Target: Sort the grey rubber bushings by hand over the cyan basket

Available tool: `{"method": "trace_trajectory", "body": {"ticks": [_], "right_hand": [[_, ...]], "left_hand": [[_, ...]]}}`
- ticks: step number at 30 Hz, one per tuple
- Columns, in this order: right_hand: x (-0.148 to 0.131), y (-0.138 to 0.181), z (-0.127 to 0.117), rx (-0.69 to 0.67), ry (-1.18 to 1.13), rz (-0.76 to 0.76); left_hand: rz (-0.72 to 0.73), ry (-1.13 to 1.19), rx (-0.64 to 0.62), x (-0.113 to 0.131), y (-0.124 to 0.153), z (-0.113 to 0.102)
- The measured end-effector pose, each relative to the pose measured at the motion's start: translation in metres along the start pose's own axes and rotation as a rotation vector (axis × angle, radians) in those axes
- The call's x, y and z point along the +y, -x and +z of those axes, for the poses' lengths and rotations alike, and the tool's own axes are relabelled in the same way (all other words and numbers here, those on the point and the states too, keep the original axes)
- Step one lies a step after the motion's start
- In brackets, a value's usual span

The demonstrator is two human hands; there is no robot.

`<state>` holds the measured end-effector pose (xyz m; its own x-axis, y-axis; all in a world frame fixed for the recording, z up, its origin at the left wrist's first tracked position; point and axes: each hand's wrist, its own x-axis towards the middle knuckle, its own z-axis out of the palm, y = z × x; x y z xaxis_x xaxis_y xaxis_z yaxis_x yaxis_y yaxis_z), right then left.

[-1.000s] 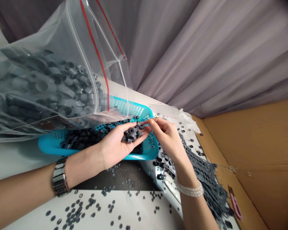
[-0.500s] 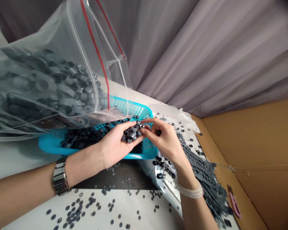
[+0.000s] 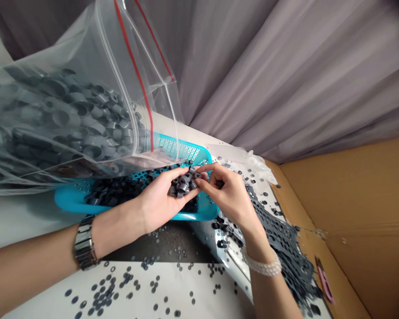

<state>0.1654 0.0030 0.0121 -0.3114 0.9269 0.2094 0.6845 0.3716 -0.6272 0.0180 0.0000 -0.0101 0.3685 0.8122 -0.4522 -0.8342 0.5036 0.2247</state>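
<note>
My left hand (image 3: 162,192) is cupped palm up over the basket, holding a small heap of short grey rubber-like sleeves (image 3: 183,185). At the heap's right edge, my right hand (image 3: 228,188) has thumb and forefinger closed on one small grey sleeve (image 3: 197,176), its round hole showing. Something dark is tucked under the curled fingers of that hand; I cannot make out what. Beneath both hands is a blue plastic basket (image 3: 64,201) with many dark pieces (image 3: 111,192) in it. To the left, a clear zip bag (image 3: 76,57) full of larger grey sleeves overlaps the basket.
Small dark discs (image 3: 103,294) are scattered over the white table (image 3: 136,310). On the right lie dark perforated rubber sheets (image 3: 279,235) and pink-handled snips (image 3: 325,283). A cardboard wall (image 3: 352,195) and a grey curtain (image 3: 269,79) stand behind.
The small sleeve at my right fingertips has turned slightly, so its hole shows more clearly. Both hands stay in almost the same place.
</note>
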Motion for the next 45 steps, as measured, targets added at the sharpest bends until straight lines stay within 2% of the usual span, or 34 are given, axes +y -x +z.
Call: {"method": "trace_trajectory", "body": {"ticks": [7,12,16,20,23,28,33,45], "right_hand": [[-0.001,-0.001,0.001,0.025,-0.027,0.036],[0.011,-0.006,-0.009,0.059,-0.11,0.144],[0.039,-0.006,-0.032,0.154,0.127,0.28],[0.061,-0.003,-0.05,0.062,0.321,0.351],[0.057,-0.002,-0.052,0.074,0.32,0.326],[0.024,-0.002,-0.039,0.117,0.21,0.195],[-0.003,0.001,-0.017,0.013,0.003,0.048],[-0.004,0.002,-0.005,-0.022,-0.014,-0.052]], "left_hand": [[0.021,0.02,0.023,0.0,0.0,0.001],[0.034,0.031,-0.002,0.0,0.0,0.001],[0.021,0.007,-0.009,0.001,0.003,0.002],[0.003,-0.027,0.017,0.001,0.006,0.004],[-0.017,-0.07,0.01,0.002,0.006,0.002],[-0.058,-0.146,-0.085,0.003,0.003,-0.003],[-0.077,-0.168,-0.194,0.005,0.002,-0.006],[-0.144,-0.204,-0.173,0.009,0.005,-0.003]]}}
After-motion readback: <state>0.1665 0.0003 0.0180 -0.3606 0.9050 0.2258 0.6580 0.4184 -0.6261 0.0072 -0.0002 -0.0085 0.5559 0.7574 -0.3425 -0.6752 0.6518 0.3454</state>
